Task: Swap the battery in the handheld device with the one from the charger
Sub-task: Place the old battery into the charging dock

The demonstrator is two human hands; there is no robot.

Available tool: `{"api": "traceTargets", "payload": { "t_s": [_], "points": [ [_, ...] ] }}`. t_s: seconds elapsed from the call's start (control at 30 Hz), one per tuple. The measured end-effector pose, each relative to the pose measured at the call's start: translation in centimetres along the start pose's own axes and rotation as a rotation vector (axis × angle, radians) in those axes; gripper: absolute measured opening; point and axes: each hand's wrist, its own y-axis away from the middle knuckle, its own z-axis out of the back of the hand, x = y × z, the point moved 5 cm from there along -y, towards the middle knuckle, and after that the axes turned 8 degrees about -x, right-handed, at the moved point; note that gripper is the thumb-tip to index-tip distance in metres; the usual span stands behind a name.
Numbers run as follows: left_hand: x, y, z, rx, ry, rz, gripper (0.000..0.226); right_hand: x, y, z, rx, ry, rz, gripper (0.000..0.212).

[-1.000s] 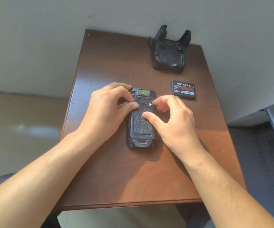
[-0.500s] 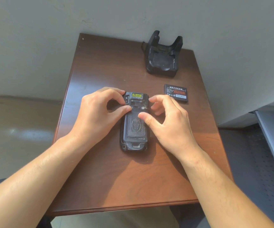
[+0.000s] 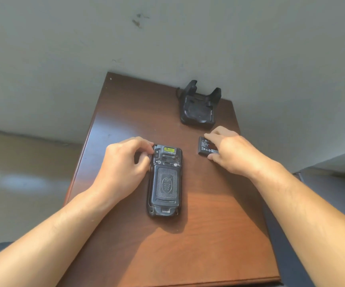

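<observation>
The black handheld device [image 3: 165, 183] lies face down in the middle of the brown table [image 3: 208, 245], its back cover in place. My left hand [image 3: 122, 162] is curled against its upper left corner, fingertips pinching that edge. To the right, a flat black battery [image 3: 205, 146] lies on the table. My right hand [image 3: 231, 152] covers its right half, with the index finger on the far edge and the thumb on the near edge. The black charger cradle [image 3: 198, 108] stands at the back of the table, and its slot looks vacant.
The small table stands against a grey wall [image 3: 167, 38]. Its left edge drops to a pale floor [image 3: 22, 183], and a dark grey surface [image 3: 333, 193] lies to the right. Bare wood shows in front of the device.
My right hand left the top of the device and moved right onto the loose battery. My left hand stayed at the device's upper left corner. The camera tilted, so the table sits lower in view.
</observation>
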Motion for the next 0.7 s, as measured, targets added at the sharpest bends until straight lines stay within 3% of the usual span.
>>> {"api": "traceTargets", "payload": {
  "t_s": [0.1, 0.27, 0.37, 0.7],
  "points": [
    [0.0, 0.0, 0.1, -0.005, 0.024, 0.011, 0.035, 0.3, -1.0, 1.2, -0.008, -0.068, 0.044, 0.053],
    [0.2, 0.1, -0.3, 0.011, 0.103, 0.049, 0.04, -0.1, -3.5, 5.7, -0.301, -0.535, -0.026, 0.048],
    [0.3, 0.1, -0.2, 0.003, 0.101, 0.024, 0.036, 0.1, -5.3, 6.7, -0.34, -0.712, -0.029, 0.049],
    [0.4, -0.3, -0.1, 0.002, 0.095, 0.027, 0.032, -0.1, -8.0, 5.6, -0.208, -0.443, -0.033, 0.051]
  ]
}}
